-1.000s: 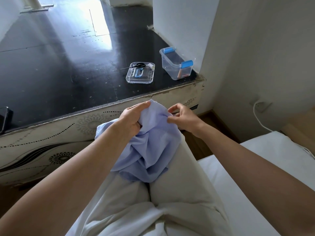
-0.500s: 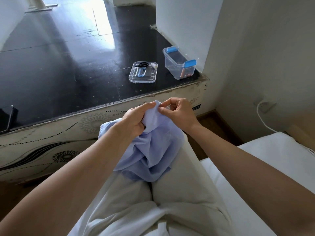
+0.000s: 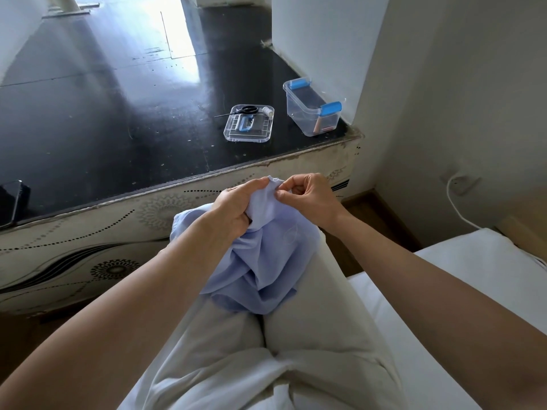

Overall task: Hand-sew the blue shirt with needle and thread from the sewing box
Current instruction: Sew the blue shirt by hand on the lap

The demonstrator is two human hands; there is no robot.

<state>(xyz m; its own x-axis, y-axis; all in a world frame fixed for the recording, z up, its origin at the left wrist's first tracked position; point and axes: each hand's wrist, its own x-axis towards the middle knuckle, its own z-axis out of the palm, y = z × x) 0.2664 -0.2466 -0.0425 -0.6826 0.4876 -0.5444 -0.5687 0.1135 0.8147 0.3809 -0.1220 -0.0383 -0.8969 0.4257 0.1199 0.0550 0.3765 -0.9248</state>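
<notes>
Black tabletop [image 3: 118, 128] at far left carries a dark phone [image 3: 11, 202] near its edge, well apart from the work. Left hand [image 3: 236, 208] grips a bunched fold of the blue shirt [image 3: 266, 261], fingers curled round it. The fold is raised while the rest lies on the lap, probably to present a firm edge for stitching. Beyond, the clear lid [image 3: 260, 139] lies flat as a tray for scissors [image 3: 245, 110] and thread spool [image 3: 268, 110]. Right hand [image 3: 310, 199]: thumb and forefinger pinched together on the fold's top edge; needle too small to confirm. Open sewing box [image 3: 305, 119] stands just right of the lid, handy for resupply.
</notes>
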